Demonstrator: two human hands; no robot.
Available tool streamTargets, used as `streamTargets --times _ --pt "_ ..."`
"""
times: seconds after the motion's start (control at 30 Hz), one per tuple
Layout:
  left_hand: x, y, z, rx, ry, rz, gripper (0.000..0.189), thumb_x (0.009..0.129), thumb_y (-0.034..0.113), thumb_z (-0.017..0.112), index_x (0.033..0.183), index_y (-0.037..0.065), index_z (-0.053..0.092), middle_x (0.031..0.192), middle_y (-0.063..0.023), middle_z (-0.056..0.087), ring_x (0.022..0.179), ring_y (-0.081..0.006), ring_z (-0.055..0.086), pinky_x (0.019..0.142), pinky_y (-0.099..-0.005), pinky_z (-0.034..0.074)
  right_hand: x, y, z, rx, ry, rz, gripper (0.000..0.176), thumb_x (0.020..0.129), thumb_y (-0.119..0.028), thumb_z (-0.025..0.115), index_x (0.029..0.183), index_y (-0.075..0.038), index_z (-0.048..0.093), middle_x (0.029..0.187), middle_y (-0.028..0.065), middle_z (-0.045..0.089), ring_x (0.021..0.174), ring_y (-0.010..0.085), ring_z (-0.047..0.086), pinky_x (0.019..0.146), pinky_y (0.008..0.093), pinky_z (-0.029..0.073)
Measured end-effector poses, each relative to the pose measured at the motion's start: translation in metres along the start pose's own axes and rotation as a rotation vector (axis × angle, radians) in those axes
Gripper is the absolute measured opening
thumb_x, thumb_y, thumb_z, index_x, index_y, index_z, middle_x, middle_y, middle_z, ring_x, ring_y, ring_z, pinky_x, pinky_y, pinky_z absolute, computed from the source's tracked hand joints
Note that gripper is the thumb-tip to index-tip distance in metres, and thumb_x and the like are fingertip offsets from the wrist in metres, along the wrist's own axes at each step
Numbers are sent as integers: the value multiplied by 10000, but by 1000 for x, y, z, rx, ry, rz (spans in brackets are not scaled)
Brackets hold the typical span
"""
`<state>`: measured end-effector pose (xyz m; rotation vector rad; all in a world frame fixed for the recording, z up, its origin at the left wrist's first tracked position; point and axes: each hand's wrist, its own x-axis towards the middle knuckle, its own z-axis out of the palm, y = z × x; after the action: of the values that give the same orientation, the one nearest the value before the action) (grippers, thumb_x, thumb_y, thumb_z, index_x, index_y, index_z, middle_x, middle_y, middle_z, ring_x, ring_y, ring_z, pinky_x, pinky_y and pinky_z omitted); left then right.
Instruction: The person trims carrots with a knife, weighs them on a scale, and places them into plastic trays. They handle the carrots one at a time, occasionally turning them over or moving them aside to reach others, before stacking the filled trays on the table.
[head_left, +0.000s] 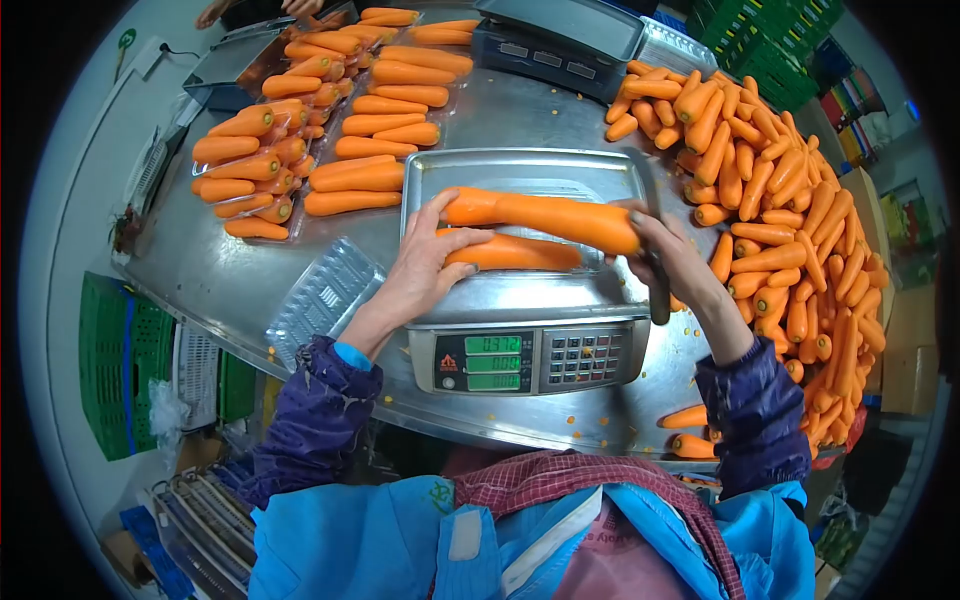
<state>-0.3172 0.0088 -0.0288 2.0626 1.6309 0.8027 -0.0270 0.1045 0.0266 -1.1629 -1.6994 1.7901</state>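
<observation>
My left hand (425, 255) is closed around the left ends of the carrots (570, 222), its fingers spread over an upper and a lower carrot (525, 253). My right hand (668, 252) grips the right end of the upper carrot. A long dark knife-like tool (658, 295) runs past the right fingers, and I cannot tell how it is held. Beneath both hands is the metal pan (520, 312) of a weighing scale (530, 358), whose top green display reads about 0.372.
A large heap of loose carrots (770, 230) covers the table's right side. Filled packs of carrots (260, 165) stand at the left, near an empty clear plastic tray (325, 298). A second scale (548, 55) is at the back. Another person's hand (303, 7) shows at the top.
</observation>
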Motion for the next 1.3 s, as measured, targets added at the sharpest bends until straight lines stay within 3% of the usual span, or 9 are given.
streamTargets --times 0.17,0.37,0.6,0.67,0.93,1.0,1.07,1.13,1.3 --pt "-5 -9 -4 -72 -26 1 356 785 61 617 1130 148 609 1397 -138 297 1260 -328 309 1055 -404 268 47 27 5 -539 64 -84 388 944 -336 392 1030 13 538 741 147 586 639 245 556 612 340 444" --pt "10 -25 -16 -127 256 -93 279 786 76 604 1061 30 591 1044 -144 548 1000 -305 526 894 -364 410 50 39 2 -647 119 -77 428 931 -382 425 988 21 558 782 232 606 782 387 603 705 431 450" --pt "49 -24 -16 212 24 -40 334 742 145 672 1049 63 568 1019 -109 532 996 -298 534 846 -407 433 38 29 9 -732 119 -107 461 903 -422 478 975 24 569 754 218 609 720 361 614 655 416 459" --pt "55 -15 -26 290 -113 -85 345 707 150 701 1002 68 542 986 -90 514 983 -281 541 806 -408 445 33 17 11 -588 26 124 472 924 -441 457 1018 15 533 684 94 600 618 179 587 577 320 454" --pt "61 -22 -26 407 29 125 343 672 114 718 932 57 502 955 -113 505 947 -283 546 732 -372 459 46 32 13 -790 157 35 474 886 -416 518 1065 23 514 815 211 626 811 302 632 706 379 472" --pt "64 -31 -41 -33 -161 -79 293 699 104 695 915 33 510 937 -128 497 928 -293 553 743 -370 456 45 33 9 -748 149 52 472 881 -401 528 1078 27 505 825 210 627 820 301 631 714 378 472" --pt "52 -41 -51 -23 -75 -121 230 747 105 646 938 28 545 901 -145 558 893 -278 589 754 -377 461 42 44 -3 -633 256 9 388 905 -327 524 1090 11 484 655 45 541 573 90 528 462 232 391" --pt "31 -46 -53 64 -191 -316 188 808 74 562 976 -9 545 736 -71 586 661 -147 590 602 -305 475 40 48 -14 -616 313 -43 349 875 -243 535 1089 29 487 682 51 563 570 85 541 460 226 397" --pt "15 -40 -39 -271 -314 -551 197 821 29 485 986 -71 523 694 -107 623 583 -155 622 536 -281 511 40 35 -9 -424 -20 192 350 779 -98 586 1066 74 484 789 129 614 565 145 587 475 262 450"
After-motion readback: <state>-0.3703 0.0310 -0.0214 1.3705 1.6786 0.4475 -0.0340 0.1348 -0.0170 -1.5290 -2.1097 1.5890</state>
